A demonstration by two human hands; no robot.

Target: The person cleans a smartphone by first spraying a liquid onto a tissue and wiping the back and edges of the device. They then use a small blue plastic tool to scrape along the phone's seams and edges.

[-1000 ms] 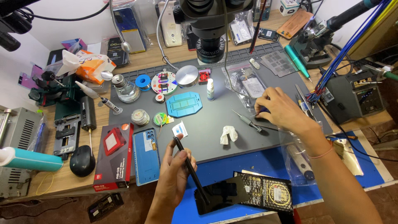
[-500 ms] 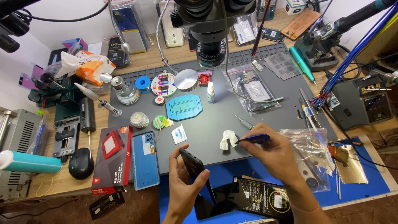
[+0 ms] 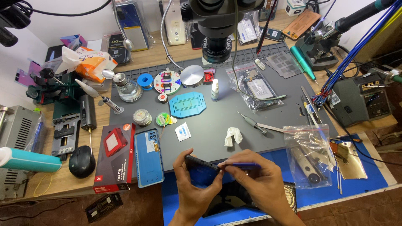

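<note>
My left hand (image 3: 190, 190) grips a dark smartphone (image 3: 200, 170), held tilted on its edge just above the near rim of the grey work mat (image 3: 217, 121). My right hand (image 3: 257, 184) holds a thin blue-handled tool (image 3: 239, 165), its tip touching the phone's upper edge. Both hands meet over the blue mat (image 3: 293, 196) at the bench's front. A crumpled white wipe (image 3: 233, 136) lies on the grey mat just beyond them.
A blue phone back cover (image 3: 148, 155) and red box (image 3: 114, 161) lie to the left. A microscope (image 3: 217, 29) hangs above the mat. A screwdriver (image 3: 252, 122), plastic bags (image 3: 310, 155), a small white bottle (image 3: 215, 90) and a blue jig (image 3: 187, 104) sit around.
My right hand came back from the mat's right side with the blue tool and met the phone. My left hand raised the phone from flat to on edge.
</note>
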